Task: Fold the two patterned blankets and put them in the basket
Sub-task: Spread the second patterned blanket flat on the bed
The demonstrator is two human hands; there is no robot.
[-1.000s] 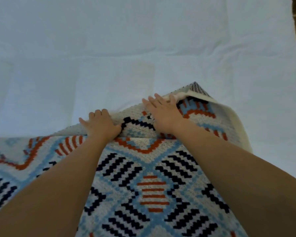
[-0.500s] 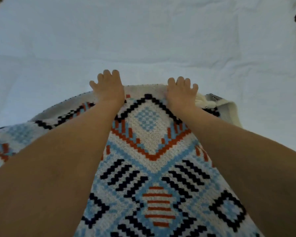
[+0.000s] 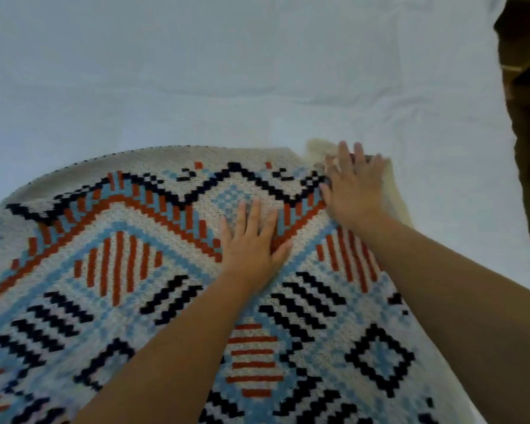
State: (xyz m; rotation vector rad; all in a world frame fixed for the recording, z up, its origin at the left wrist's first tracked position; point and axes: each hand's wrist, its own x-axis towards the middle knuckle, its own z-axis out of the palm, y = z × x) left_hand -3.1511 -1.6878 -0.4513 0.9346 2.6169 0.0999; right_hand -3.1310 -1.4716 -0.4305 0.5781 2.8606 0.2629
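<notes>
While the left grip [image 3: 251, 243] and right grip [image 3: 354, 186] lie flat, fingers spread, holding nothing, the patterned blanket [image 3: 120, 264] lies beneath both on the bed [image 3: 257, 71]; best sweep outward, squaring the corner under the right grip before folding.

A wrinkled white sheet [image 3: 196, 71] covers the wide surface, with dark brown wood [image 3: 528, 96] at the right edge.

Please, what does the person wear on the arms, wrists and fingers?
Nothing visible. The left forearm and the right forearm are bare to the frame edge: no sleeves. No gloves, no watch or bracelet at either wrist. No ring shows on the left fingers; the right fingers are too blurred to tell.
</notes>
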